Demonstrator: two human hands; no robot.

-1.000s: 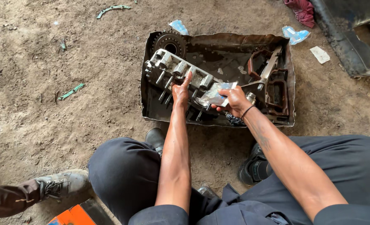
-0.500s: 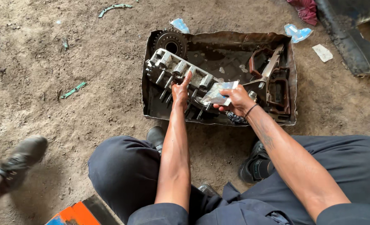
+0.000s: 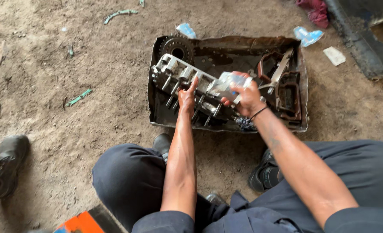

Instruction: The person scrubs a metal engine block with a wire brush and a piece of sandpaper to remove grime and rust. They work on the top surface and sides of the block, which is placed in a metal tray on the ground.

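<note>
Two hands worked over a dented metal tray (image 3: 157, 82) on the dirt floor (image 3: 70, 108). Inside lay a grey engine part (image 3: 178, 73), a gear (image 3: 177, 46) and rusty brackets (image 3: 288, 92). Left hand (image 3: 186, 97) pressed open fingers on the part; right hand (image 3: 245, 98) gripped a clear packet (image 3: 228, 82) above it.

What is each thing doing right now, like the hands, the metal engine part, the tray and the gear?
Left hand: pressing on the grey metal engine part, finger pointing up.
Right hand: closed on a clear crumpled plastic packet.
Grey metal engine part: lying tilted in the tray.
Dark rusty metal tray: flat on the dirt, oily.
Dark toothed gear: resting in the tray's far corner.
Black shoe: standing on the dirt.
</note>
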